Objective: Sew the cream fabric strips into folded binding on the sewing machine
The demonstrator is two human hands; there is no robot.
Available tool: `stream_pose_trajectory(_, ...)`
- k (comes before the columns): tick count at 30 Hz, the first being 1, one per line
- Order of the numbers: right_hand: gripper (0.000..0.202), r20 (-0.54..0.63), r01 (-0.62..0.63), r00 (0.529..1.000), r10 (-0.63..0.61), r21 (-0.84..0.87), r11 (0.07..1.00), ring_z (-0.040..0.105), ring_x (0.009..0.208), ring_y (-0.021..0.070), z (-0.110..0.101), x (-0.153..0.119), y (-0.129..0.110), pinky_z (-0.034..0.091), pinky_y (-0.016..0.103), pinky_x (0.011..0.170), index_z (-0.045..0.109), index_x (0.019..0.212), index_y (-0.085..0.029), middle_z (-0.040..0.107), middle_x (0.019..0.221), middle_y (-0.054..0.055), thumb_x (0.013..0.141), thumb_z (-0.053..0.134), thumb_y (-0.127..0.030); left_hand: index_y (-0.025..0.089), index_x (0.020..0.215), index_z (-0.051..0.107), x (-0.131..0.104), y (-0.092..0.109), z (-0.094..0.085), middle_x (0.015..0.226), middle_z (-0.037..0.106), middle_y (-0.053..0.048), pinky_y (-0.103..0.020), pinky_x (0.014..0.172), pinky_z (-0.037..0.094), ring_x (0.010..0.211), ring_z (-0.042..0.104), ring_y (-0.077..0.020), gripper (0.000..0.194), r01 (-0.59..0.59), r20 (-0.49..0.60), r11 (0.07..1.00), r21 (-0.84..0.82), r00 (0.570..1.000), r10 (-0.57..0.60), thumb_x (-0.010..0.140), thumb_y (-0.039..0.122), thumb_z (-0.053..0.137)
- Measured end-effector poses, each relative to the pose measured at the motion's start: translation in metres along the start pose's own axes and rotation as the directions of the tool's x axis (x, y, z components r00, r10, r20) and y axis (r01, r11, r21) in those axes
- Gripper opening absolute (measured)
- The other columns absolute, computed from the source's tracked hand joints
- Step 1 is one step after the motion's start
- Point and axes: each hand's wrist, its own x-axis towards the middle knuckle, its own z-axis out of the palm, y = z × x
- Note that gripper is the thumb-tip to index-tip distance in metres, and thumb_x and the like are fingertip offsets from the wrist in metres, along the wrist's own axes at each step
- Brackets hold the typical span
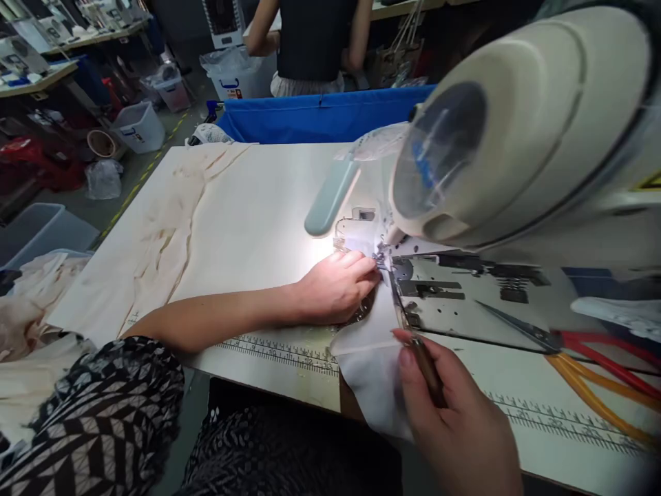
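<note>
— Behind our white worktop (258,207) stand a blue cloth bin (330,116) and a co-worker (317,45), whose head is cut off by the upper edge. Where do we have the white cloth (374,379)?

— It comes out from below the head of our sewing machine (506,131) and hangs over the front edge of the worktop. Our left hand (341,286), fingers bent and close together, rests beside the needle area, perhaps to keep the cloth flat.

— And our right hand (459,413)?

— It is closed around a brown-handled tool (429,372). We hold its thin metal part towards the needle, probably because fingers are too thick for that place. The scissors (552,343) lie at the right, we suppose for easy reach; their handles leave the view.

— What can we not make out?

— Whether our left fingertips pinch the cloth or only press it, we cannot tell. The tool's tip and the needle are also hard to distinguish.
</note>
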Motion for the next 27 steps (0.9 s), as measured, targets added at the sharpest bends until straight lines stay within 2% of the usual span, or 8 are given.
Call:
stream_pose_trajectory(4,0.03,-0.043,-0.066,0.997,0.068,0.056,0.996,0.074,0.093,0.0273,0.0,-0.011,-0.027,0.057,0.033,0.078,0.07,0.107,-0.026,0.078,0.1,0.005,0.093,0.057,-0.049,0.011,0.103,0.069,-0.003,0.002,-0.002,0.113,0.062,-0.014,-0.04,0.081,0.048,0.099,0.056,-0.0257,0.034,0.01,0.006,1.0,0.008,1.0,-0.01,0.1,0.018,0.036)
stream_pose_trajectory(7,0.03,-0.123,-0.095,0.987,0.103,0.067,0.993,0.073,0.096,0.028,0.001,-0.017,-0.051,0.054,0.035,0.081,0.07,0.11,-0.026,0.077,0.104,0.004,0.095,0.058,-0.049,0.011,0.095,0.069,0.0,0.004,-0.005,0.105,0.064,-0.014,-0.038,0.076,0.047,0.094,0.058,-0.0247,0.034,0.014,0.015,0.999,0.039,1.0,-0.014,0.1,0.021,0.037)
stream_pose_trajectory(11,0.036,-0.131,0.045,0.991,-0.039,0.047,0.998,0.073,0.082,0.0265,0.008,-0.02,-0.058,0.054,0.035,0.071,0.07,0.11,-0.025,0.078,0.098,0.005,0.096,0.054,-0.055,0.013,0.086,0.068,0.014,0.007,-0.008,0.09,0.064,-0.012,-0.037,0.07,0.046,0.091,0.06,-0.0253,0.032,-0.119,0.044,0.983,0.14,0.993,0.114,0.097,0.01,0.039)
stream_pose_trajectory(13,0.034,-0.132,0.131,0.983,-0.124,0.049,0.99,0.074,0.077,0.0246,0.009,-0.023,-0.053,0.055,0.033,0.068,0.069,0.108,-0.025,0.078,0.094,0.005,0.098,0.052,-0.053,0.014,0.085,0.068,0.02,0.008,-0.008,0.087,0.065,-0.01,-0.035,0.067,0.046,0.089,0.061,-0.0241,0.031,-0.114,0.042,0.984,0.134,0.993,0.109,0.095,0.005,0.04)
stream_pose_trajectory(16,0.03,-0.11,0.212,0.971,-0.213,-0.013,0.977,0.075,0.081,0.0234,0.004,-0.029,-0.041,0.057,0.031,0.068,0.067,0.11,-0.025,0.078,0.097,0.005,0.1,0.048,-0.046,0.015,0.087,0.067,0.022,0.005,-0.003,0.09,0.066,-0.012,-0.034,0.062,0.048,0.087,0.062,-0.0247,0.021,0.054,-0.009,0.999,-0.009,0.999,-0.054,0.094,0.011,0.047)
stream_pose_trajectory(19,0.029,-0.077,0.164,0.982,-0.17,-0.081,0.983,0.075,0.079,0.0223,-0.002,-0.032,-0.028,0.057,0.029,0.064,0.066,0.112,-0.025,0.078,0.098,0.005,0.101,0.047,-0.043,0.018,0.081,0.064,0.017,-0.005,0.006,0.092,0.067,-0.01,-0.036,0.07,0.053,0.09,0.063,-0.0253,0.012,0.228,-0.109,0.932,-0.281,0.958,-0.267,0.09,0.014,0.057)
stream_pose_trajectory(23,0.033,-0.135,0.071,0.987,-0.091,-0.143,0.987,0.074,0.069,0.0224,0.001,-0.018,-0.008,0.054,0.029,0.056,0.065,0.113,-0.021,0.078,0.093,0.007,0.1,0.044,-0.043,0.02,0.074,0.061,0.011,-0.015,0.014,0.088,0.068,-0.005,-0.036,0.083,0.055,0.087,0.064,-0.0201,0.015,0.207,-0.156,0.802,-0.56,0.925,-0.347,0.088,0.014,0.061)
stream_pose_trajectory(27,0.032,-0.197,0.159,0.957,-0.215,-0.267,0.951,0.07,0.056,0.0204,0.012,0.003,0.004,0.045,0.027,0.046,0.064,0.115,-0.015,0.077,0.082,0.006,0.1,0.043,-0.034,0.02,0.071,0.06,0.01,-0.014,0.012,0.087,0.068,-0.004,-0.034,0.081,0.055,0.086,0.064,-0.0188,0.017,0.24,-0.1,0.656,-0.716,0.894,-0.436,0.088,0.02,0.06)
